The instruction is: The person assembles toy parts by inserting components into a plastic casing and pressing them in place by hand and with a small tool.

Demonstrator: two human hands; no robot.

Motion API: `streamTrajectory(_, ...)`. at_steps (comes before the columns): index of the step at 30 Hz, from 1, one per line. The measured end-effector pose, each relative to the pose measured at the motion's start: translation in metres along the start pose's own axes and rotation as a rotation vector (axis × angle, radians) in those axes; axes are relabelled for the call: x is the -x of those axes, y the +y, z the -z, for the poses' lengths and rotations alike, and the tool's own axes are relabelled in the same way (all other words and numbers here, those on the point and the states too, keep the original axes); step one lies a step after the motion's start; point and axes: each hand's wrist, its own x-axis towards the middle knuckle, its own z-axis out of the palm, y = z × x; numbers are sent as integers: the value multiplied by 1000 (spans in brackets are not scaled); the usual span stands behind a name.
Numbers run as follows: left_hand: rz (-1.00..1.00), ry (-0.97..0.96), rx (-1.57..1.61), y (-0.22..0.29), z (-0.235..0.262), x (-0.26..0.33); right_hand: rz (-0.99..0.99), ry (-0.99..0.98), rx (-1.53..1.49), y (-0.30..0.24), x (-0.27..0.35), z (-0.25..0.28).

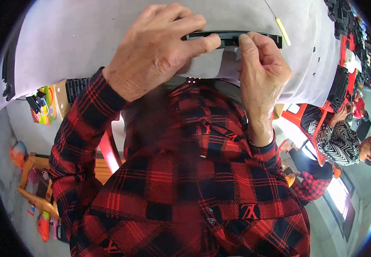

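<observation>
A long, narrow black plastic part (228, 42) with a recessed, glossy middle is held level over the pale table covering (87, 30). My left hand (155, 53) grips its left end, with the thumb on the near side and the other fingers bent above it. Toward the other end, my right hand (262, 64) pinches the part, its thumb pressing on the recess and the fingers curled. What lies beneath the fingertips is hidden. Just beyond the part's right end rests a thin tool with a yellow handle (282, 32) and a slender metal shaft.
Several small black pieces (314, 50) are scattered at the right. Black plastic parts (337, 88) pile up along the right edge, and others (9, 73) at the far left. A co-worker in a zigzag-patterned top (337, 139) sits to the right by a red chair (297, 115).
</observation>
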Motion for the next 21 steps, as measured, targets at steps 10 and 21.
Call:
streamTrajectory(10,-9,-59,16,-3,5,-4,164,-201,13,11,9,7)
streamTrajectory(21,-12,-65,-5,6,8,-17,109,-266,49,15,3,13)
